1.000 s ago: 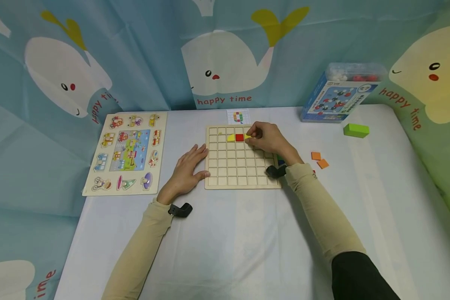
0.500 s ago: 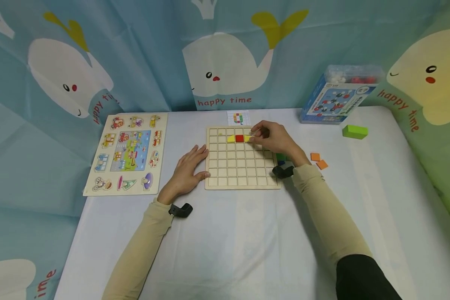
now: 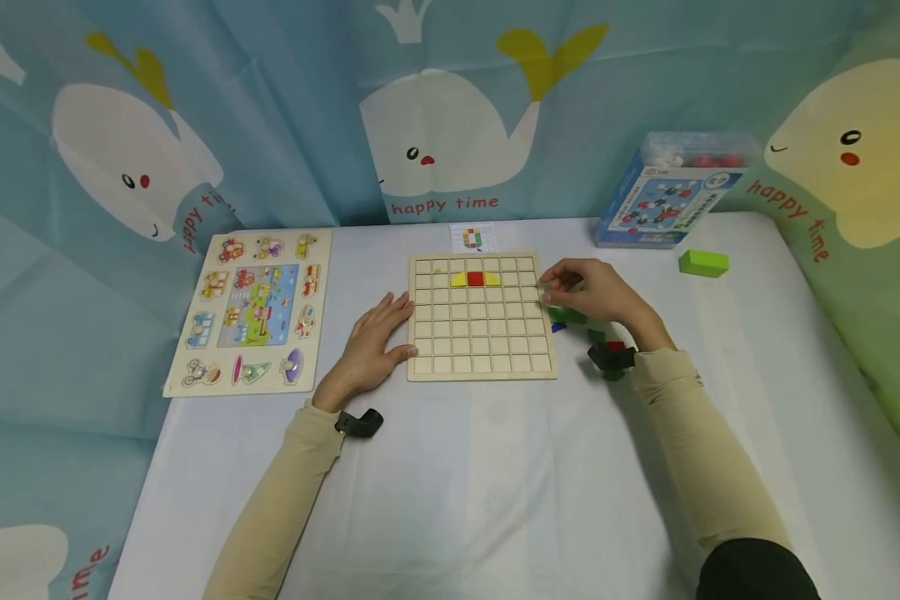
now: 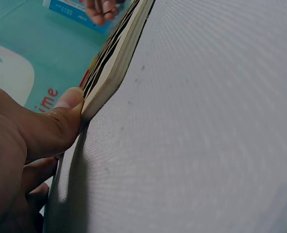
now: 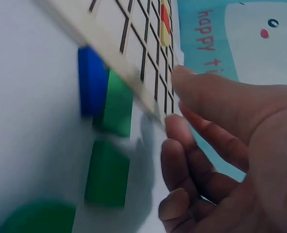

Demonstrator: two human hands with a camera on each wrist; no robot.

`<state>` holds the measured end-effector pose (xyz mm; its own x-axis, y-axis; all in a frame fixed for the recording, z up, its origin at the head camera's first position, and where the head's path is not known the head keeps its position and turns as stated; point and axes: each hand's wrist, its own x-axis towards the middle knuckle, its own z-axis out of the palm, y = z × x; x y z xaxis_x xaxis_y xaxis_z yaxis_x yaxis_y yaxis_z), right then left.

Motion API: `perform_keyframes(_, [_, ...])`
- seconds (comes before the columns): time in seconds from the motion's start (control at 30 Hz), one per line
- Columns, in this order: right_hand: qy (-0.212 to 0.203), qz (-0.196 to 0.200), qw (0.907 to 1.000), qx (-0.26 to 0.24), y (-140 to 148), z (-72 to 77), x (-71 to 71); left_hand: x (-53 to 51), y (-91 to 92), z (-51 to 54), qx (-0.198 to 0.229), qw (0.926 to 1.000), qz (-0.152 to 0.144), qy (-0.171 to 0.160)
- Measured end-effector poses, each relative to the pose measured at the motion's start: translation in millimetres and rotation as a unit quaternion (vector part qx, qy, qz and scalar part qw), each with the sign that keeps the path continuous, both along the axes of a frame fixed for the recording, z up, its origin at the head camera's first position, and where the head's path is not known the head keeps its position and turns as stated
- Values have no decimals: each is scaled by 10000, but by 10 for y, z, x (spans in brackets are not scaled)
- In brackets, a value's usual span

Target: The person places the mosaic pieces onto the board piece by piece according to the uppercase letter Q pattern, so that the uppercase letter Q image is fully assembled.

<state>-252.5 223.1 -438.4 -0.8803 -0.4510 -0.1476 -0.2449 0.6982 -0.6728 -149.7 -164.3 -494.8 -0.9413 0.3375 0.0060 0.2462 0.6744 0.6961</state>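
A wooden grid board [image 3: 480, 342] lies on the table with a red square tile [image 3: 476, 278] between two yellow pieces [image 3: 458, 279] in its second row. My left hand [image 3: 375, 346] rests at the board's left side, fingers straight; its thumb touches the board's edge [image 4: 102, 92] in the left wrist view. Just off the board's right edge hovers my right hand [image 3: 592, 292], fingers loosely bent and holding nothing. Beneath it are green blocks [image 5: 107, 172], a blue piece [image 5: 91, 82] and a red piece [image 3: 615, 345], partly hidden by the hand and wrist camera.
A small pattern card [image 3: 472, 238] lies behind the board. On the left is a vehicle peg puzzle [image 3: 195, 321]. A blue box [image 3: 663, 204] and a light green block [image 3: 703, 263] stand at the back right, before a whale-print curtain [image 3: 285, 108].
My right hand has let go of the right yellow piece and moved right, off the board. The orange tiles are now hidden behind it. My left hand stays in place.
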Motion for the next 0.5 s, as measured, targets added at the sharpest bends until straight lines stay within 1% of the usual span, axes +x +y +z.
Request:
perform_keyframes(0.1, [-28,47,9998,167,116,24,52,-1,-2,-9,11,10000,-2,-9])
perform_keyframes(0.27, [-81,-152,9995,267,315,39,116,8,-3,-8,23,10000,2,13])
perform_keyframes(0.5, [-193,-556,9969,526,587,69,130,9,2,8,41,10000,2,-1])
